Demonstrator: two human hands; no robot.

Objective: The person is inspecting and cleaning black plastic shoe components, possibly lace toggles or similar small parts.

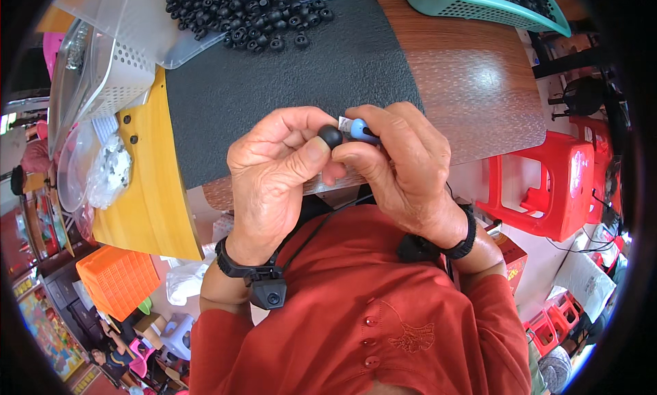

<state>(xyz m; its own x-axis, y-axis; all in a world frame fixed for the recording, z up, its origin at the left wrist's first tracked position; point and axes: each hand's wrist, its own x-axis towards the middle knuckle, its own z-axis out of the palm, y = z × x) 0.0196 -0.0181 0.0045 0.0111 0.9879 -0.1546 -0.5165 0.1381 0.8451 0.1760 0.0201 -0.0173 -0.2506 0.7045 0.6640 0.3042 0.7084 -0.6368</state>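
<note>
Between the thumb and fingers of my left hand (277,159) is a small round black cap (330,135), smooth and dome-shaped on the side I see. My right hand (404,155) pinches a small tool with a blue rounded end (358,129) and a dark part running back into the fingers; its exact kind is not clear. A scrap of white (344,124) shows beside the blue end, close to the cap. Both hands meet above the near edge of a black mat (287,80). At the mat's far side lies a heap of similar black caps (250,11).
A teal basket (479,15) of small dark parts stands far right on the brown table (458,73). On the left are a white perforated basket (126,73), a yellow wooden board (147,183) and a clear plastic bag (109,169). Red stools (547,183) stand right; an orange crate (118,280) sits lower left.
</note>
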